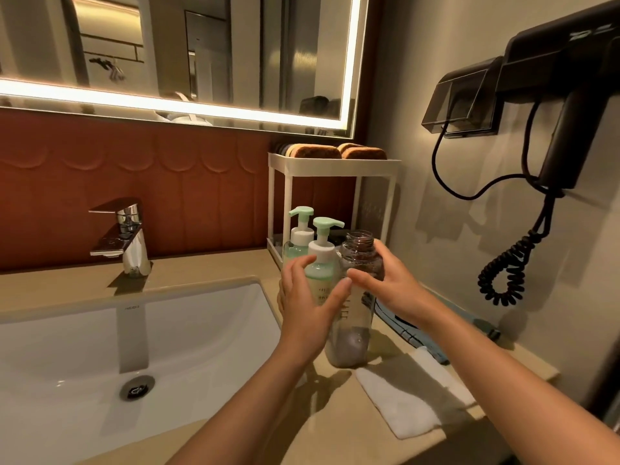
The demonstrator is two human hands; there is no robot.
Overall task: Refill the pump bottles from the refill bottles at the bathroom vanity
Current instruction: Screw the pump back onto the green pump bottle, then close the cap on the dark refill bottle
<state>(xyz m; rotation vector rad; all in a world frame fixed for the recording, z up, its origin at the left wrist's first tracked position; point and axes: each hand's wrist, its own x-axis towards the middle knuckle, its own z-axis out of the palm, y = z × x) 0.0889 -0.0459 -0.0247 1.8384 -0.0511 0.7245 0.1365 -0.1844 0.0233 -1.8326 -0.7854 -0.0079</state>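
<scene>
From the head view, the uncapped clear bottle [351,330] stands on the worktop [208,266] right of the sink, just in front of the two green-topped pump bottles [322,251]. The right hand [389,283] wraps its shoulder, thumb across the front, while the left hand [305,307] is spread with straight fingers against the nearer pump bottle and the clear one. Pouring looks not yet begun. Next a pump head likely needs unscrewing, with the left hand gripping that bottle so nothing tips.

Left hand [308,303], right hand [391,285] bare; forearms [255,397] bare.
</scene>
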